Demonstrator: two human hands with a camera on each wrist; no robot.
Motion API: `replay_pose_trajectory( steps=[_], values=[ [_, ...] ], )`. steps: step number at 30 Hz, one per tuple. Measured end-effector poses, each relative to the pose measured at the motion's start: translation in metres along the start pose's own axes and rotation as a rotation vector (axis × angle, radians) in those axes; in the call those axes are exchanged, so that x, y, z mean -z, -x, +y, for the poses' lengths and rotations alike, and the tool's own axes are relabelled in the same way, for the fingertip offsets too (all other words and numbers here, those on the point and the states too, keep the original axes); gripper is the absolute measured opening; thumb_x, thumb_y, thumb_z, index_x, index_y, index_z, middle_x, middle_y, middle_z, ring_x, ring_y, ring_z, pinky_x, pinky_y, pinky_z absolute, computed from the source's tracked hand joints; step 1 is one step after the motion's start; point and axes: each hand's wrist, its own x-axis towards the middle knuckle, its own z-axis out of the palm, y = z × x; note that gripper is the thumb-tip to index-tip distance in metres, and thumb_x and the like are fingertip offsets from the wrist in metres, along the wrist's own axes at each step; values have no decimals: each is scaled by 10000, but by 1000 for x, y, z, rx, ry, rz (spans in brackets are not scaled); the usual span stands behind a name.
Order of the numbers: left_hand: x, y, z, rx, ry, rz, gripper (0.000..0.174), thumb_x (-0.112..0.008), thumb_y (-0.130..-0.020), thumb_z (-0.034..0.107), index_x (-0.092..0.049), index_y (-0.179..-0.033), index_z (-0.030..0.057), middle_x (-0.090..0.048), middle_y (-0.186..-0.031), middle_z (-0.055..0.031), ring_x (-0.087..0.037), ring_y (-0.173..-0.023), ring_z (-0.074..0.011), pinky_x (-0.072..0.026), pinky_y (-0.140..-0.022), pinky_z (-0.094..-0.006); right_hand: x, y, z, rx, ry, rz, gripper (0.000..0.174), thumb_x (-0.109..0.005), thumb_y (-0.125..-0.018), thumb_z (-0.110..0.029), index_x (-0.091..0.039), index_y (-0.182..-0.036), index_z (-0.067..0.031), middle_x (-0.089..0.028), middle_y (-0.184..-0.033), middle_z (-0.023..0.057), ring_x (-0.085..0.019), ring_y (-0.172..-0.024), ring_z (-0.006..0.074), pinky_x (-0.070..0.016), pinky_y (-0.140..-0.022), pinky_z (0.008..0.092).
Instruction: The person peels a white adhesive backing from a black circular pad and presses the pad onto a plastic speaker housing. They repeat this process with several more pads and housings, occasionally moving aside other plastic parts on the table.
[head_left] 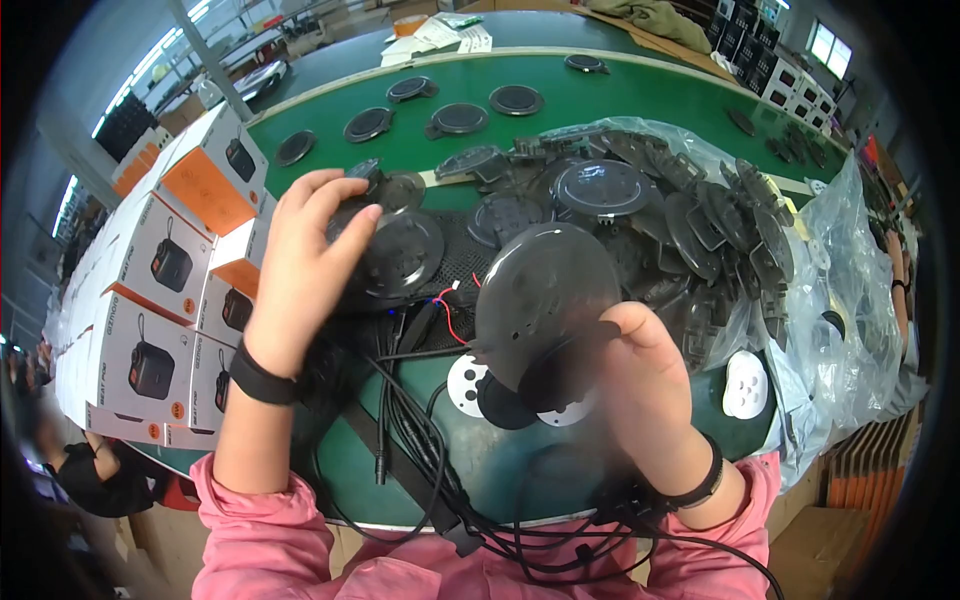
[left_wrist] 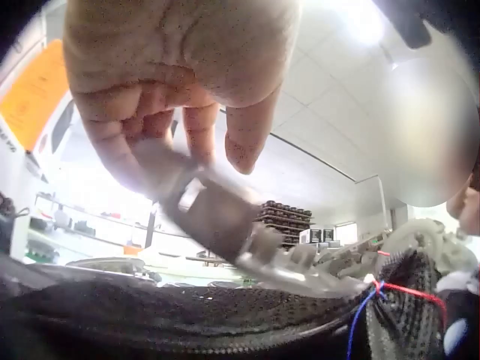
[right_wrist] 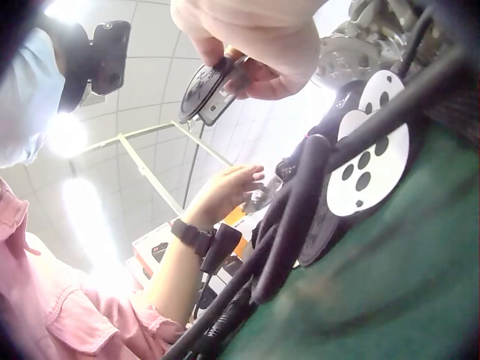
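Observation:
My right hand (head_left: 645,375) pinches a dark glossy round plastic cover (head_left: 545,285) by its lower right edge, holding it up over the table. In the right wrist view this cover (right_wrist: 202,90) shows edge-on between thumb and fingers. My left hand (head_left: 310,250) reaches over another dark round cover (head_left: 400,250) at the left, thumb and forefinger spread apart. The left wrist view shows a blurred smoky plastic part (left_wrist: 214,217) tilted below the fingers, its upper end overlapping some fingertips. Black mesh fabric (left_wrist: 217,315) with red and blue wires (left_wrist: 382,287) lies beneath.
A heap of dark plastic parts (head_left: 700,235) in clear bags fills the right side. White boxes (head_left: 150,365) are stacked at the left. Black cables (head_left: 425,440) run across the near table. White pads with holes (right_wrist: 367,169) lie by them. Several round covers (head_left: 457,119) lie on the green surface beyond.

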Motion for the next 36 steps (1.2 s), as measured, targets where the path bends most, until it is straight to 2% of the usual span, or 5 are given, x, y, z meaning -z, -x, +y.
replay_pose_trajectory(
  steps=[5,11,14,17,36],
  values=[
    [-14,27,61,-261,617,-316,269,-549,-766,134,-559,-999,0,-543,-1036,-137,-506,-978,-281,-371,-868,-361,-6,-1,3,25,17,68,168,-459,-872,-36,-465,-1039,-48,-551,-1026,56,-519,-970,131,-423,-819,275],
    [-29,52,81,333,1334,-351,269,-455,-890,145,-496,-1098,-21,-533,-1069,-88,-506,-974,-145,-403,-840,-273,0,-3,3,156,351,34,176,-525,-828,-33,-536,-1002,-60,-424,-1181,93,-455,-1061,203,-368,-895,345],
    [-34,56,79,429,1471,-225,295,-441,-904,185,-459,-1117,-19,-533,-1058,-88,-521,-956,-142,-427,-825,-283,-4,-7,-2,773,1213,92,191,-653,-658,-64,-634,-847,-88,-416,-1161,96,-456,-1028,296,-397,-869,376],
    [-38,49,76,512,1486,-50,334,-379,-926,276,-454,-1088,-6,-537,-1040,-100,-552,-927,-171,-455,-796,-304,-5,-1,-17,1100,1389,-165,243,-672,-603,-68,-640,-841,-107,-498,-1046,70,-500,-952,260,-457,-751,345],
    [-21,46,63,182,1075,-473,225,-440,-782,82,-495,-977,-18,-518,-919,-73,-482,-848,-158,-376,-761,-275,-11,-5,-20,644,1223,-82,250,-674,-608,19,-632,-852,-21,-604,-730,52,-558,-587,186,-412,-527,270]
  ],
)
